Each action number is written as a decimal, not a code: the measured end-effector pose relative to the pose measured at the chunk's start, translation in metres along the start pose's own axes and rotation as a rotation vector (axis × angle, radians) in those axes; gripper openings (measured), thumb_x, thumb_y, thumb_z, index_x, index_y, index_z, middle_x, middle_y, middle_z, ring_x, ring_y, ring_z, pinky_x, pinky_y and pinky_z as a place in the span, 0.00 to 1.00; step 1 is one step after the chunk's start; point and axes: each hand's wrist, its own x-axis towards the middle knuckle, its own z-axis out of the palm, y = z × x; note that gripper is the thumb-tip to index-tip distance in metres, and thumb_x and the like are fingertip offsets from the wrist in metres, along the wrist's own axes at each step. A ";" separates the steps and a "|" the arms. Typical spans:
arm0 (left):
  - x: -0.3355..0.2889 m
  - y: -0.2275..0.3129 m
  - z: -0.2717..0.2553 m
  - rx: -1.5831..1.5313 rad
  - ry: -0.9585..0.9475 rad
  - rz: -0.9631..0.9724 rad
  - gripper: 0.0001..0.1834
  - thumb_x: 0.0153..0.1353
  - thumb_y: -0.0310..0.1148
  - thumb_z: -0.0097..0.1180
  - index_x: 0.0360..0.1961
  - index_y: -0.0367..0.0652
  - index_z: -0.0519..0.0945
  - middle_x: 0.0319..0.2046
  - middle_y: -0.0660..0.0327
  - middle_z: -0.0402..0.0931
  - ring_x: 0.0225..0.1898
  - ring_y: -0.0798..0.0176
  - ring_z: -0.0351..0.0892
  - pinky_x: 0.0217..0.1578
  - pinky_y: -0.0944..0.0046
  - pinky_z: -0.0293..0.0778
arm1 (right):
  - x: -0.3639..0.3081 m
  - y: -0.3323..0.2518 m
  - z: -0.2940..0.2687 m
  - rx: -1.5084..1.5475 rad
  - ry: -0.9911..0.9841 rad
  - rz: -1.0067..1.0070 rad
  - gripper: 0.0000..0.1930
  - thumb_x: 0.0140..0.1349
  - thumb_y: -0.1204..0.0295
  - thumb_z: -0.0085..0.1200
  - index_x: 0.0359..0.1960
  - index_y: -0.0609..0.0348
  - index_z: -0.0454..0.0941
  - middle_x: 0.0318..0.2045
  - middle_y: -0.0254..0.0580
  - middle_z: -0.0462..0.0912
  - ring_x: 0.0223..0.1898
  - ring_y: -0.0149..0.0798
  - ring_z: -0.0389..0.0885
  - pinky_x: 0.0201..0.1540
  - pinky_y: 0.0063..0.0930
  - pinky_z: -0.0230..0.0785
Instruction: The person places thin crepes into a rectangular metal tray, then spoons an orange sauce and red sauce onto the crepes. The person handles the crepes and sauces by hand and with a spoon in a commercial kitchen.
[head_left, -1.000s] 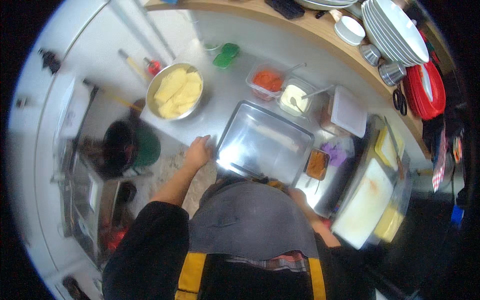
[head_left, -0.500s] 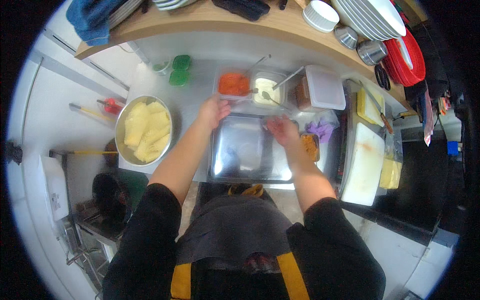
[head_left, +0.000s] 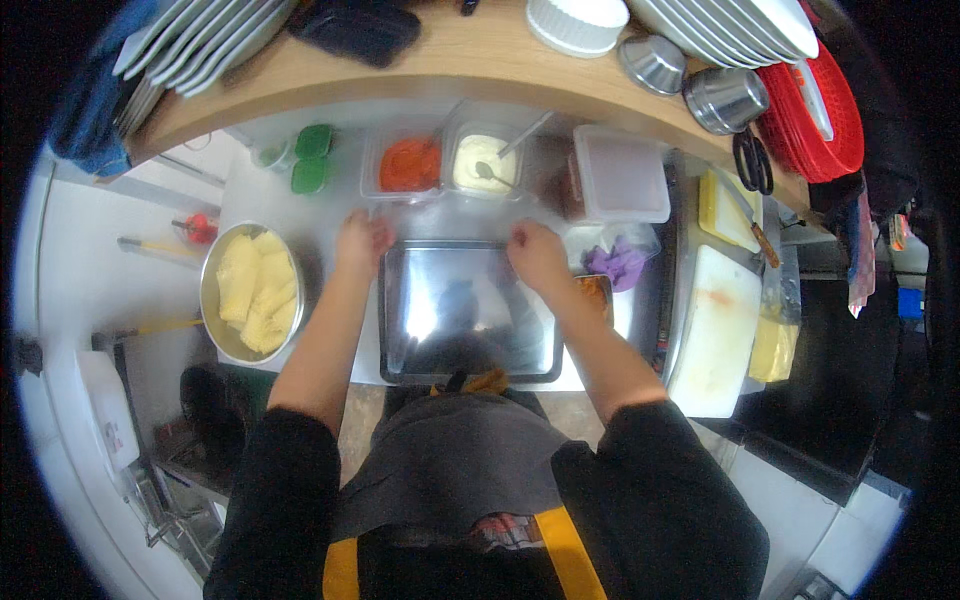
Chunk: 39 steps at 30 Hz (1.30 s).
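A shiny metal tray [head_left: 465, 325] with a dark rim lies flat on the counter in front of me. At its far left corner is my left hand [head_left: 365, 240], its fingers curled in. My right hand [head_left: 535, 252] is closed near the far right corner. Whatever either hand may hold is too blurred to make out. Beyond the tray stand a clear tub of orange-red sauce [head_left: 408, 165] and a tub of white cream [head_left: 486, 165] with a spoon in it. Partly behind my right forearm sits a small container of orange-brown food [head_left: 596, 295].
Left is a metal bowl [head_left: 205, 315] holding yellow honeycomb-textured pieces. Green-lidded tubs [head_left: 312, 158] stand at the back left, a lidded plastic box [head_left: 622, 175] at the back right. Farther right are a purple cloth-like item [head_left: 620, 265], white cutting board [head_left: 712, 335] and knife [head_left: 745, 208]. A wooden shelf [head_left: 470, 60] overhangs.
My view has shifted, so the counter's things sit farther left. My right hand has gone from loosely spread to closed, and my left fingers have curled in. Both hands stay by the tray's far edge.
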 end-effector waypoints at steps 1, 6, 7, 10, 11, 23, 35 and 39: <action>-0.014 -0.014 -0.013 0.117 -0.023 0.072 0.22 0.77 0.38 0.47 0.65 0.38 0.68 0.45 0.51 0.79 0.38 0.57 0.81 0.35 0.58 0.82 | -0.012 0.004 -0.021 -0.096 0.175 -0.033 0.32 0.63 0.66 0.60 0.70 0.47 0.67 0.63 0.47 0.76 0.62 0.59 0.74 0.60 0.64 0.67; -0.111 -0.089 -0.097 0.975 -0.057 0.306 0.14 0.75 0.37 0.53 0.44 0.35 0.82 0.34 0.62 0.82 0.35 0.65 0.80 0.40 0.62 0.76 | -0.019 0.035 -0.098 -0.686 0.537 -0.009 0.34 0.65 0.53 0.59 0.71 0.47 0.66 0.72 0.54 0.66 0.71 0.63 0.64 0.71 0.74 0.46; -0.126 -0.103 -0.104 0.871 -0.036 0.208 0.15 0.75 0.37 0.54 0.43 0.34 0.83 0.34 0.60 0.83 0.36 0.63 0.81 0.43 0.61 0.77 | -0.013 0.041 -0.105 -0.684 0.541 -0.020 0.35 0.66 0.51 0.58 0.73 0.46 0.64 0.74 0.53 0.63 0.72 0.64 0.62 0.71 0.74 0.45; -0.167 -0.123 -0.128 0.965 -0.146 0.150 0.13 0.72 0.36 0.57 0.47 0.36 0.84 0.38 0.53 0.85 0.41 0.59 0.84 0.46 0.60 0.78 | 0.009 0.047 -0.101 -0.713 0.447 0.043 0.37 0.68 0.48 0.54 0.76 0.44 0.60 0.77 0.51 0.58 0.75 0.66 0.56 0.72 0.76 0.43; -0.179 -0.125 -0.135 1.030 -0.183 0.225 0.13 0.71 0.35 0.58 0.47 0.37 0.85 0.38 0.52 0.86 0.41 0.57 0.85 0.46 0.59 0.78 | 0.017 0.046 -0.098 -0.731 0.459 0.067 0.38 0.68 0.47 0.54 0.76 0.44 0.59 0.77 0.50 0.57 0.75 0.66 0.56 0.72 0.76 0.44; -0.198 -0.043 -0.185 1.297 0.274 0.816 0.16 0.59 0.23 0.61 0.50 0.39 0.82 0.45 0.48 0.81 0.47 0.44 0.81 0.51 0.49 0.76 | 0.057 0.052 -0.132 -0.681 0.480 0.090 0.39 0.58 0.47 0.67 0.68 0.50 0.69 0.68 0.50 0.71 0.65 0.59 0.73 0.60 0.65 0.68; -0.105 -0.003 -0.243 1.690 0.196 0.766 0.09 0.66 0.35 0.57 0.35 0.39 0.81 0.35 0.49 0.79 0.43 0.42 0.79 0.46 0.44 0.73 | -0.119 0.071 -0.005 -0.438 0.265 -0.308 0.20 0.54 0.71 0.61 0.50 0.64 0.79 0.49 0.59 0.81 0.53 0.62 0.78 0.59 0.52 0.69; -0.104 -0.011 -0.220 1.467 0.208 0.861 0.08 0.63 0.32 0.61 0.35 0.38 0.78 0.34 0.47 0.78 0.42 0.40 0.78 0.45 0.45 0.74 | -0.190 0.082 0.080 -0.333 0.008 0.131 0.19 0.62 0.60 0.60 0.45 0.66 0.78 0.38 0.61 0.85 0.43 0.64 0.84 0.51 0.54 0.76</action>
